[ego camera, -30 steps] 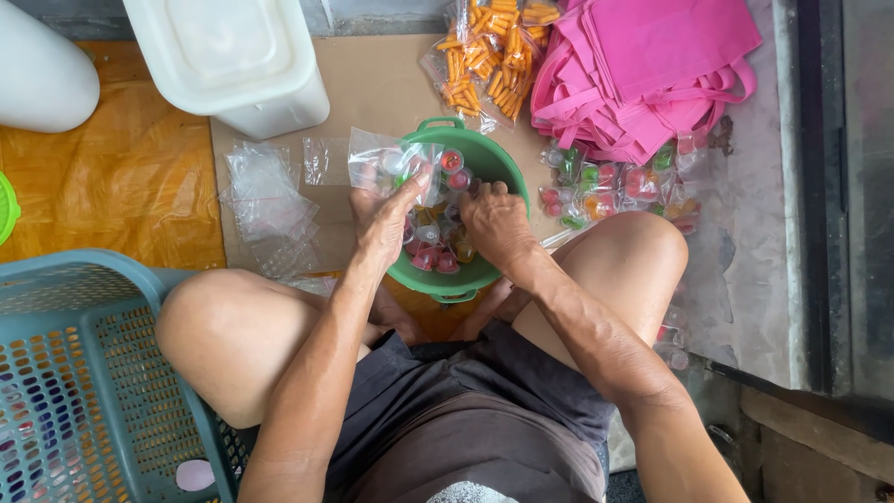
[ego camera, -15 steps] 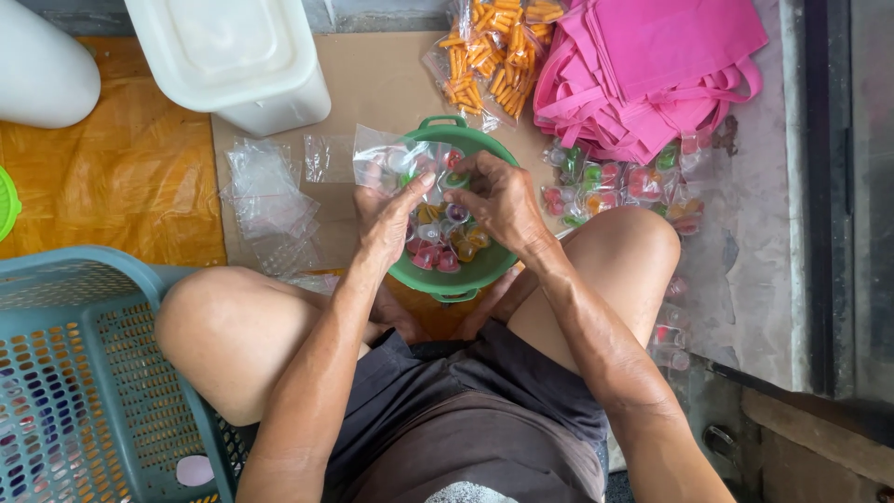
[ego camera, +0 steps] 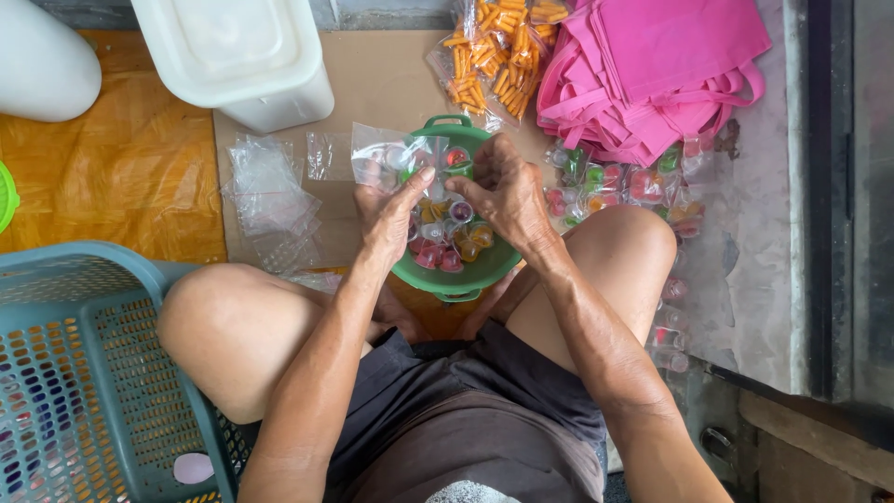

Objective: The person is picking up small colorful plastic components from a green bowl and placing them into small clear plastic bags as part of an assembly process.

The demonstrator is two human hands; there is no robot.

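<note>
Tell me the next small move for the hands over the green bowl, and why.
Probably slip the small cup at the right hand fingertips into the clear plastic bag that the left hand holds up over the green bowl: both hands meet at the bag, and filled bags lie nearby.

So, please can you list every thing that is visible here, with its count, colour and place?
green bowl: one, on the floor between the knees
jelly cups: many, mixed colours, in the bowl
clear bag: one, held over the bowl
empty bags: a pile, clear, left of the bowl
pink bags: a stack, top right
orange snacks: packets, top centre
white tub: one, top left
basket: one, teal, bottom left
left hand: holds the clear bag
right hand: over the bowl
</note>
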